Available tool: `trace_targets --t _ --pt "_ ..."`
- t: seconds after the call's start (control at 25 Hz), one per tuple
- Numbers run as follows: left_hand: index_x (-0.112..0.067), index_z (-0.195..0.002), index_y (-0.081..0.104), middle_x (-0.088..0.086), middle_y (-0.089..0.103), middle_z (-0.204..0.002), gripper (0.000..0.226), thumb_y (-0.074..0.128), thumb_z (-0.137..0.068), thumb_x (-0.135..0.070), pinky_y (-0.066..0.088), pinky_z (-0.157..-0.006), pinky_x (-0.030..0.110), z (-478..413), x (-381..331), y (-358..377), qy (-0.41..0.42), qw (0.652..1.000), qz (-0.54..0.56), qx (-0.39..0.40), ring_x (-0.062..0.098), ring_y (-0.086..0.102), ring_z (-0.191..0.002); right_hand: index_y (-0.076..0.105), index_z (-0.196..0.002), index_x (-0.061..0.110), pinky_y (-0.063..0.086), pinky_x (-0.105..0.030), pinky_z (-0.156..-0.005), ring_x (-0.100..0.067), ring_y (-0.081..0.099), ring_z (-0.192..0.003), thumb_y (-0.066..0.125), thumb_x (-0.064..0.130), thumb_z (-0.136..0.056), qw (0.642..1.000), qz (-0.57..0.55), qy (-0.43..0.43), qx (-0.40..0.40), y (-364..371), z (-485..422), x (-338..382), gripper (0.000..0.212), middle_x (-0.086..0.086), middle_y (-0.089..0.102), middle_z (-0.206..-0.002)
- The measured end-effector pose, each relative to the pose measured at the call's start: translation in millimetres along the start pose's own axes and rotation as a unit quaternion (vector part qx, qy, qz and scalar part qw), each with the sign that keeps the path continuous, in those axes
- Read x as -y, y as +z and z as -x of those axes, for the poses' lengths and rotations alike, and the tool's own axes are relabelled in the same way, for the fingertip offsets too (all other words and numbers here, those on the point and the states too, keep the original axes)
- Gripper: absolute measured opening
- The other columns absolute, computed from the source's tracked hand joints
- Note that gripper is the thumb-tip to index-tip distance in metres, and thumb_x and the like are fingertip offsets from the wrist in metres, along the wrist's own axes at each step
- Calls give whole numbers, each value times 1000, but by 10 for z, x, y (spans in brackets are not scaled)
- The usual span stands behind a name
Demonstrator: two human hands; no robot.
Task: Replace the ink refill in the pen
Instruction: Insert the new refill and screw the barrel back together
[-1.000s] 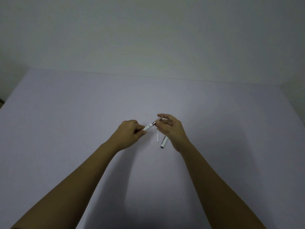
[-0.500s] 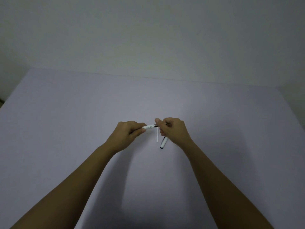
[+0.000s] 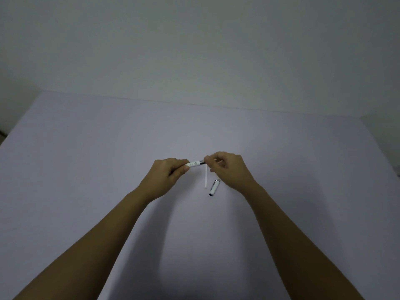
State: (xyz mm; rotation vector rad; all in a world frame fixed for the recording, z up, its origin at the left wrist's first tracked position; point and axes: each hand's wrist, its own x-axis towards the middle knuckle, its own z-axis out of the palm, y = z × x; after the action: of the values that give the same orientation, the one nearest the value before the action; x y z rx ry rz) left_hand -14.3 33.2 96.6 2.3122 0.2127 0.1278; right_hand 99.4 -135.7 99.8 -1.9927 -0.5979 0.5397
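Near the centre of the frame, both hands hold the white pen [image 3: 195,164] level above the pale worktop [image 3: 86,169]. The left hand [image 3: 167,174] has its grip clenched around the barrel; the right hand [image 3: 227,168] pinches the metal end. Just below lie a thin white refill [image 3: 205,177] and the pen cap [image 3: 214,187], side by side

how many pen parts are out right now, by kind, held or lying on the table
pen barrel, held between the left hand and right hand: 1
pen cap, lying on the table: 1
thin white refill tube, lying on the table: 1
total: 3
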Motion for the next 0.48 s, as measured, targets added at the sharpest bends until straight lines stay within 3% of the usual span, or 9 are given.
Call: trace_targets --t 0.12,0.24,0.32,0.4,0.48 --pt "-7 -84 62 17 55 -64 27 46 -94 -26 32 -56 18 13 0 -15 5 1000 2 -2 22 45 -69 63 -92 15 52 -18 -70 -15 67 -75 63 20 -85 999 -9 -39 0 -29 19 16 8 -4 69 -82" --pt "-6 -85 62 17 56 -64 27 46 -94 -26 33 -57 19 39 -16 -15 13 1000 4 2 22 45 -68 66 -80 5 53 -25 -67 -20 68 -70 57 27 -90 999 22 -29 4 -33 4 19 25 -13 70 -77" --pt "-6 -86 62 18 56 -65 24 47 -94 -23 32 -56 20 49 -40 -19 9 1000 10 -8 24 46 -70 65 -88 14 53 -26 -70 -18 67 -74 59 30 -87 999 28 -41 16 -37 28 31 17 -9 70 -81" --pt "-6 -87 63 17 57 -65 23 48 -94 -22 32 -56 20 58 -58 -36 9 1000 10 -11 24 46 -70 62 -94 20 51 -17 -76 -10 64 -80 62 23 -86 995 35 -88 24 -47 59 31 9 1 67 -84" --pt "-5 -86 63 18 56 -65 24 48 -94 -23 32 -57 20 67 -77 -48 16 1000 10 -5 25 46 -70 62 -84 18 50 -20 -71 -14 64 -76 58 21 -89 992 68 -101 18 -48 63 39 7 0 66 -77"
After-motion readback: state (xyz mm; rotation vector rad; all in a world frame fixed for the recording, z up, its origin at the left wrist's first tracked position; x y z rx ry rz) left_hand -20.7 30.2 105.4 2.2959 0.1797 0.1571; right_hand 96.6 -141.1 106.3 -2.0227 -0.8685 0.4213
